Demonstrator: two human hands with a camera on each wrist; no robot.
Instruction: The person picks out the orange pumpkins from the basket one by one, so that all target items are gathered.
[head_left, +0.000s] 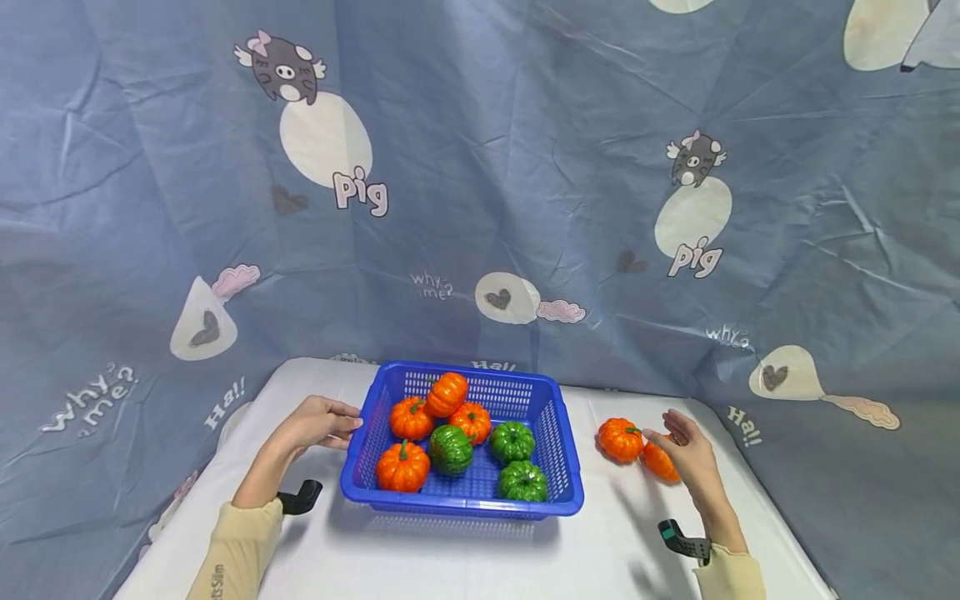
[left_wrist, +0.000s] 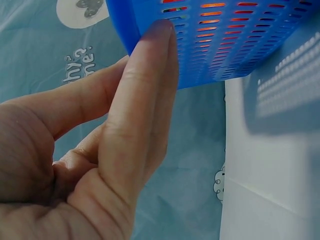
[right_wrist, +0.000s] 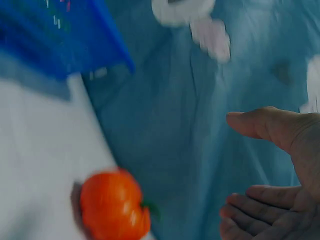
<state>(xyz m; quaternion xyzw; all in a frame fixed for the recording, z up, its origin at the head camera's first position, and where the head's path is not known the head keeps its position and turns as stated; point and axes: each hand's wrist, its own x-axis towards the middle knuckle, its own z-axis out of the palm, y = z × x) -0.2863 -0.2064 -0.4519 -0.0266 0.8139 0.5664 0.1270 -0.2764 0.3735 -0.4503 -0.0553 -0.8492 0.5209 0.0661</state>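
My left hand (head_left: 318, 423) is at the left side of a blue plastic basket (head_left: 480, 505) and pinches its rim, with fingertips (left_wrist: 160, 37) against the slotted outer wall. Inside the basket lie several orange pumpkins (head_left: 402, 468) and several green pumpkins (head_left: 522, 482); one orange pumpkin (head_left: 447, 393) rests on top of others. At the right, my right hand (head_left: 693, 457) is held over the table, thumb apart from the fingers and nothing in its grasp. It partly hides an orange pumpkin (head_left: 660, 460). Beside that one sits another orange pumpkin (head_left: 620, 440) with a green stem.
A white-covered table (head_left: 450, 571) carries the basket and the loose pumpkins. Behind and around it hangs a blue-grey cloth (head_left: 450, 208) printed with pigs and lettering. The sleeves at both wrists are pale yellow, each with a black wrist device (head_left: 302, 497).
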